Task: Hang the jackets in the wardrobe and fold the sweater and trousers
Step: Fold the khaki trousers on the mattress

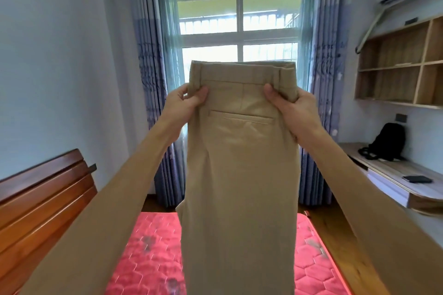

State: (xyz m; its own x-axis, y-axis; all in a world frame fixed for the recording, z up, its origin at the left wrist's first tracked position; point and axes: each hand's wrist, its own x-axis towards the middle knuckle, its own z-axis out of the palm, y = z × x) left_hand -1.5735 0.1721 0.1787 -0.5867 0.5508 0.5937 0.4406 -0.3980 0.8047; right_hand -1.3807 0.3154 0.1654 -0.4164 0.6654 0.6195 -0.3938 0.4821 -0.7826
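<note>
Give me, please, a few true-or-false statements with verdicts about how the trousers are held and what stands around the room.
1. The left hand and the right hand both grip the trousers just below the waistband. True.
2. The trousers lie flat on the mattress. False: they hang in the air, held up above the red mattress.
3. A black bag sits on the desk at the right. True.
4. The curtains are drawn shut across the window. False: they are pulled to the sides and the panes show between them.
5. A back pocket of the trousers faces the camera. True.
</note>
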